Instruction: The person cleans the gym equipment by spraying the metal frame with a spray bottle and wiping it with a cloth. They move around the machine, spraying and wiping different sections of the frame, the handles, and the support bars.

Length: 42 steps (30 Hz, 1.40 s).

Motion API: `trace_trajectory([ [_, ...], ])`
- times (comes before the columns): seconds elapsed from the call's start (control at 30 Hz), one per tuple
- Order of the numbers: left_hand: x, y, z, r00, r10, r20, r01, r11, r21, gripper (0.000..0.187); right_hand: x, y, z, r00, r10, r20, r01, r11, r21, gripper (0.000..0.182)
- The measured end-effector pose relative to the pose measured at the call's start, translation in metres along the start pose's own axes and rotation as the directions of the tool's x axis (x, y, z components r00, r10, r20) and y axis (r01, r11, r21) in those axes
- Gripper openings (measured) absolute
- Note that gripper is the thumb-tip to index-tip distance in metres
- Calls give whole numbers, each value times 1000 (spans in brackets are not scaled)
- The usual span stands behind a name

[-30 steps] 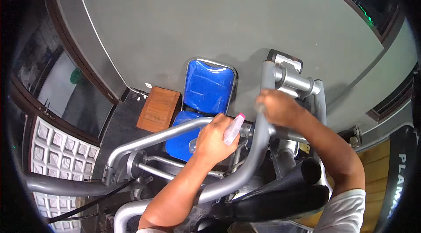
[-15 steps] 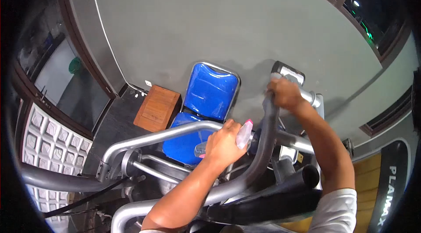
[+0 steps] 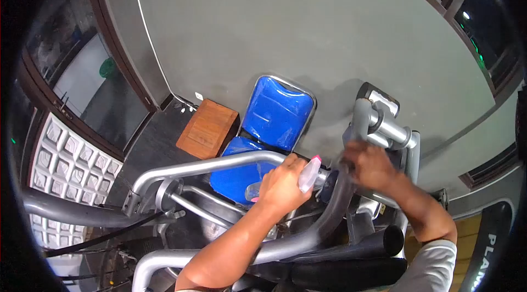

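A translucent container point(image 3: 310, 175) with a pink tip is clasped in the left hand point(image 3: 285, 182), just below and right of the frame's centre. The right hand point(image 3: 372, 167), blurred, is placed at the curved metal tube point(image 3: 331, 216) right of centre; whether its fingers are closed on the tube cannot be told. Behind the left hand a blue chair point(image 3: 278, 114) is seen, with a wooden box point(image 3: 206, 130) set beside it, left of centre.
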<state>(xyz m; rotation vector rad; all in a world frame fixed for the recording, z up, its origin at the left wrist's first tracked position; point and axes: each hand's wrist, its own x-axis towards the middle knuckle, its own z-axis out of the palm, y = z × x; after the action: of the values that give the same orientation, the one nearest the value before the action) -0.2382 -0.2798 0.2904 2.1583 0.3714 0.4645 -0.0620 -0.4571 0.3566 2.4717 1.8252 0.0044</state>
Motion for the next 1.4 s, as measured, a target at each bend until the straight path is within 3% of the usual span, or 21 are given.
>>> trace_trajectory([
  [0.07, 1, -4, 4, 1000, 9, -12, -9, 1000, -1, 21, 26, 63, 27, 967, 247, -55, -248, 968, -23, 32],
  [0.13, 1, 0, 4, 999, 34, -26, -34, 999, -5, 18, 55, 117, 15, 915, 175, -364, -231, 966, -117, 24],
  [0.23, 2, -3, 2, 1000, 7, 28, -7, 1000, -3, 25, 56, 128, 19, 919, 246, -307, -273, 961, -45, 23],
  [0.27, 2, -2, 2, 1000, 13, 12, -13, 1000, -9, 24, 42, 122, 25, 937, 182, -299, -169, 983, 68, 26],
  [0.33, 2, -8, 6, 999, 10, 40, -9, 1000, -11, 24, 9, 61, 20, 944, 255, -210, -192, 941, 280, 28],
  [0.43, 2, -2, 6, 999, 38, 16, -37, 999, -29, 20, -37, -14, 9, 994, -18, -112, 37, 986, 166, 46],
  [0.57, -1, -2, 7, 989, 126, -74, -130, 990, -51, 15, -42, -25, 7, 998, 23, -62, -13, 989, 148, 50],
  [0.6, 0, -3, 8, 988, 133, -73, -137, 989, -50, 15, -30, -20, 0, 991, -55, -123, 53, 998, -22, 30],
  [0.7, -6, 1, 5, 994, 107, -28, -109, 993, -54, 17, 28, 55, 21, 952, 303, -36, -304, 935, -181, 24],
  [0.73, -5, 3, 3, 995, 95, -28, -97, 994, -53, 18, 47, 75, 11, 942, 194, -275, -241, 959, -148, 24],
  [0.77, -5, 0, 5, 994, 94, -49, -98, 992, -77, 20, 64, 92, -2, 949, 261, -178, -294, 936, -193, 20],
  [0.83, -4, -3, 6, 998, 62, -17, -62, 997, -42, 20, 87, 113, 13, 895, 306, -324, -353, 931, -93, 18],
  [0.87, -3, -2, 5, 999, 47, -10, -47, 998, -34, 21, 90, 117, 20, 901, 288, -324, -348, 926, -145, 18],
  [0.93, -3, -2, 5, 998, 65, 8, -64, 997, -44, 23, 75, 92, 12, 933, 260, -250, -316, 923, -218, 19],
  [1.0, -2, -1, 4, 997, 60, 43, -58, 997, -48, 24, 48, 60, 16, 986, 137, -99, -168, 865, -473, 19],
  [1.07, -2, -3, 5, 997, 66, 37, -64, 997, -39, 25, 40, 11, 10, 979, 202, 29, -184, 934, -306, 19],
  [1.13, 0, 0, 2, 998, 26, 59, -26, 1000, -15, 24, 25, -17, 5, 994, 38, 104, -4, 951, -310, 20],
  [1.23, 1, -4, 3, 999, 2, 51, -3, 1000, 5, 25, 32, 15, 16, 998, 35, 48, -25, 979, -200, 22],
  [1.3, 2, -8, 5, 999, 23, 45, -23, 1000, 4, 25, 51, 60, 26, 972, 96, -217, -197, 835, -513, 23],
  [1.33, 2, -8, 5, 999, 23, 37, -22, 1000, -10, 25, 64, 87, 30, 913, 153, -377, -287, 900, -329, 20],
  [1.4, 4, -6, 2, 999, 10, 38, -10, 1000, -13, 25, 80, 106, 17, 902, 210, -378, -304, 929, -210, 19],
])
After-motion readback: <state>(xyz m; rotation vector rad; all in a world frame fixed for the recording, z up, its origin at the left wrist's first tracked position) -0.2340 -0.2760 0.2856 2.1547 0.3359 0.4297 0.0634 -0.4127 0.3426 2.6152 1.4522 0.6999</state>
